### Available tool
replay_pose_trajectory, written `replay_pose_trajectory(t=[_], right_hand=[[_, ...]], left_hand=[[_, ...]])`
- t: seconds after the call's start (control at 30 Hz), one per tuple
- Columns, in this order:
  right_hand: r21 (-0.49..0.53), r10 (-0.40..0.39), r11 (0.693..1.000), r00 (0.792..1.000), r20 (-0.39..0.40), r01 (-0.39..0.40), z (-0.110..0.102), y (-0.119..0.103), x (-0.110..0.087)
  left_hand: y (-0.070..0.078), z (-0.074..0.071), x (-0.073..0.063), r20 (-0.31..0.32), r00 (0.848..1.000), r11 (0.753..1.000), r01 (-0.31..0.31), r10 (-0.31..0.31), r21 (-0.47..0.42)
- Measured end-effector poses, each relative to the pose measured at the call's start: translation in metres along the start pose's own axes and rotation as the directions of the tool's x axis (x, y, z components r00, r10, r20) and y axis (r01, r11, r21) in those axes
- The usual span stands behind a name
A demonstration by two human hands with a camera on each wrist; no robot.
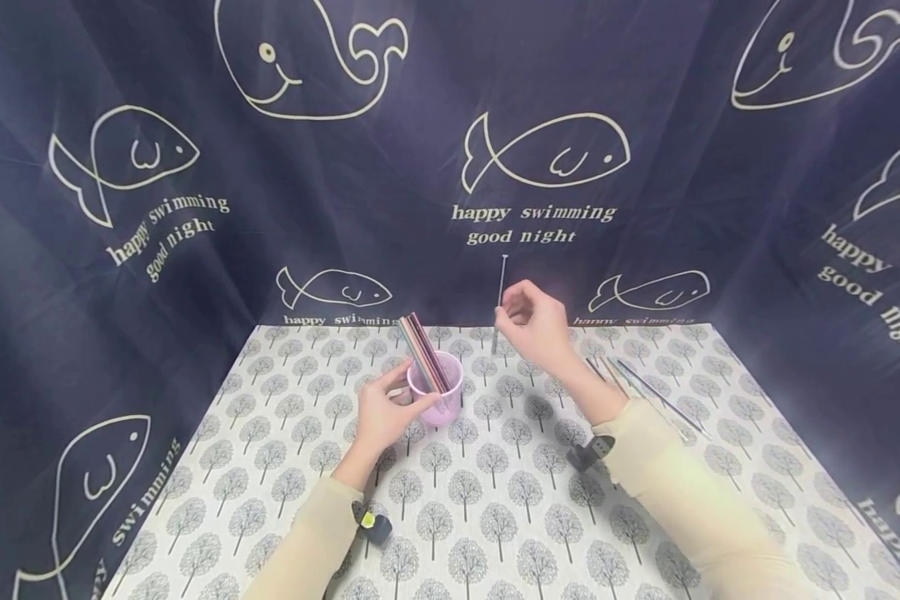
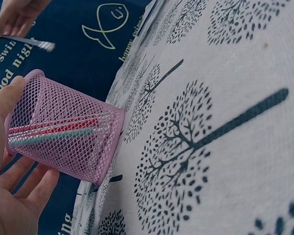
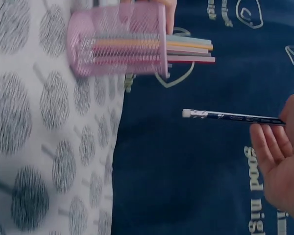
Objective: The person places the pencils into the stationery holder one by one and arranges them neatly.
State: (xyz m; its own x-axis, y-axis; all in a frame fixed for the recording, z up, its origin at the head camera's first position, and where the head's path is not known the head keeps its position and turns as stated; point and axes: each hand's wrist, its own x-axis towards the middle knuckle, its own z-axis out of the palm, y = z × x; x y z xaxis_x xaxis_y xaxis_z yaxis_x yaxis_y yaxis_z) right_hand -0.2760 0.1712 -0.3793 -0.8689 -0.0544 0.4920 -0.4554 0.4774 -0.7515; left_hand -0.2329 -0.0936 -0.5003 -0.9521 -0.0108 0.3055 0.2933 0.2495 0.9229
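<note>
A pink mesh pencil cup (image 1: 439, 414) stands on the patterned cloth, and my left hand (image 1: 384, 407) holds it by the side, thumb near the rim in the left wrist view. Several coloured pencils (image 1: 423, 350) lean inside the cup and stick out of its mouth. Up and to the right of the cup, my right hand (image 1: 542, 327) pinches a dark pencil (image 3: 235, 117) between thumb and fingers. That pencil is close to upright, its white eraser end pointing down, apart from the cup.
To the right, partly behind my right forearm, several more pencils (image 1: 660, 396) lie on the tree-print cloth (image 1: 435, 525). A dark blue curtain (image 1: 420, 225) with fish drawings hangs behind and along both sides of the table.
</note>
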Motion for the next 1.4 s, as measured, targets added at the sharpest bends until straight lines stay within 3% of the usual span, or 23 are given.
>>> replay_pose_trajectory(t=[0.2,0.47,0.67,0.93,1.17,1.4], right_hand=[[0.147,-0.080,0.987,0.995,0.055,0.072,0.028,-0.011,-0.004],[0.125,-0.115,0.988,0.968,0.225,0.089,0.051,-0.006,-0.009],[0.039,-0.097,0.995,0.940,0.326,0.090,0.065,-0.003,-0.014],[-0.169,-0.109,0.969,0.928,0.357,0.179,0.081,-0.002,-0.011],[-0.201,-0.070,0.965,0.901,0.429,0.171,0.090,-0.002,-0.009],[-0.240,-0.043,0.957,0.900,0.434,0.162,0.095,-0.002,-0.007]], left_hand=[[-0.001,0.000,-0.001,-0.004,1.000,1.000,0.000,0.000,-0.008],[0.000,0.001,0.000,-0.001,1.000,1.000,-0.019,0.019,-0.008],[0.001,0.001,-0.002,-0.004,1.000,1.000,-0.027,0.027,-0.001],[0.001,0.001,-0.001,0.000,0.999,0.999,-0.039,0.039,0.010],[0.003,0.001,-0.001,0.004,0.999,0.999,-0.043,0.043,-0.003],[0.003,0.001,-0.002,-0.004,0.999,0.999,-0.033,0.033,-0.010]])
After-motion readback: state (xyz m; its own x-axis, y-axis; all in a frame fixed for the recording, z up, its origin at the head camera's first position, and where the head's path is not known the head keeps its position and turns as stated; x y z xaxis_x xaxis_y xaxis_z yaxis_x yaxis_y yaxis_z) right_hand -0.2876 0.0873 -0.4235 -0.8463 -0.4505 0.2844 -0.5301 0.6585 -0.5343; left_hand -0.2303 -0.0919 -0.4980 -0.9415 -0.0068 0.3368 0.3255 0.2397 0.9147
